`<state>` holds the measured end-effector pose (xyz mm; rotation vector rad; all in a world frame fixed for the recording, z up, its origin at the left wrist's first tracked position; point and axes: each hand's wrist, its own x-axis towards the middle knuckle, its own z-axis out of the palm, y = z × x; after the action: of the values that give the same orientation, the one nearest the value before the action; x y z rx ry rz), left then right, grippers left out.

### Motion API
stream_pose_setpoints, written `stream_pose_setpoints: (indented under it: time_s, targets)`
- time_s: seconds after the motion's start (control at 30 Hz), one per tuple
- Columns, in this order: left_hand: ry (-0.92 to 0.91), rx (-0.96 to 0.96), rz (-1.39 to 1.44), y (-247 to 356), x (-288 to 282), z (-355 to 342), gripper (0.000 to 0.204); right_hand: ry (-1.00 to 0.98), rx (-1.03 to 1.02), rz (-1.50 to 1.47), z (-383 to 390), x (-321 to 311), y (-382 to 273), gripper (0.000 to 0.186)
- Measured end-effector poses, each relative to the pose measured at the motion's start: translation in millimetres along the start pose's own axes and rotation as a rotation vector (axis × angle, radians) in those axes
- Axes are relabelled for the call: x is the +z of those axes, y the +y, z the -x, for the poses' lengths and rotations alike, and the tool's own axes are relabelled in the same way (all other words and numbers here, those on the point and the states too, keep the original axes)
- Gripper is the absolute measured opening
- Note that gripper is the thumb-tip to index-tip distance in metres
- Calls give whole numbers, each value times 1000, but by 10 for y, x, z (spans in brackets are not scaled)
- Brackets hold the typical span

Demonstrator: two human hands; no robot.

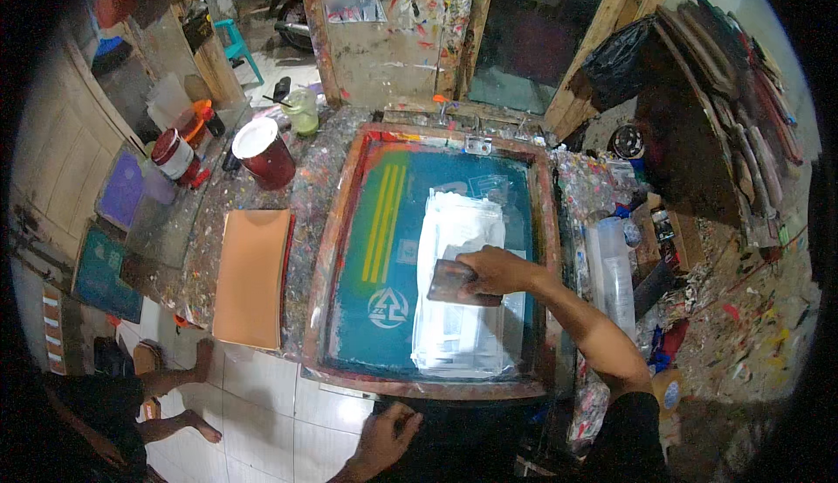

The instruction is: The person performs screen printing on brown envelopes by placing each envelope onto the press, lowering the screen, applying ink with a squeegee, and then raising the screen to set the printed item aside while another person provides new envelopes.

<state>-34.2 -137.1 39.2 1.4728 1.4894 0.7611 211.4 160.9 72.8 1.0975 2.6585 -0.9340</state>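
A wooden-framed printing screen [358, 326] with teal mesh lies on the worktable. White ink [454, 212] covers a broad band on the right half of its mesh. My right hand [493, 271] grips a squeegee [449, 280], which rests on the mesh in the middle of the white ink. Below the screen's front edge is my left hand [384, 439], its fingers curled in with nothing visible in them; it is apart from the frame. Yellow stripes and a pale round emblem show on the mesh left of the ink. What lies under the screen is hidden.
Left of the screen lies a stack of tan sheets [251, 278]. Behind it stand a white-lidded dark red tub [264, 155] and a cup of greenish liquid [300, 112]. A clear plastic bottle [614, 273] lies on the right. Another person's legs [179, 396] show at lower left.
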Motion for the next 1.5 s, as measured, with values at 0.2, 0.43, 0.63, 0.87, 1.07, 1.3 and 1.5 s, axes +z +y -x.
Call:
stream_pose_setpoints:
  time_s: [0.2, 0.43, 0.63, 0.87, 1.07, 1.3, 1.5]
  targets:
    - [503, 136, -10, -76, -265, -232, 30, 663, 100, 495, -523, -429, 553, 24]
    - [211, 340, -408, -253, -316, -261, 44, 560, 189, 416, -286, -70, 282, 33]
    - [-16, 415, -709, -381, -381, -377, 60, 431, 167, 362, 463, 730, -574, 27]
    - [100, 534, -753, -246, -377, -519, 36, 393, 194, 240, 1057, 1278, -1336, 25]
    - [159, 619, -750, 32, -560, -436, 37, 795, 237, 394, 1141, 1222, -1653, 44]
    - [494, 880, -810, 1453, -1149, -753, 36, 1221, 108, 657, 1202, -39, -1985, 52]
    - [657, 636, 390, 1687, -451, -1137, 16, 1228, 55, 680, 1129, -1375, -2274, 50]
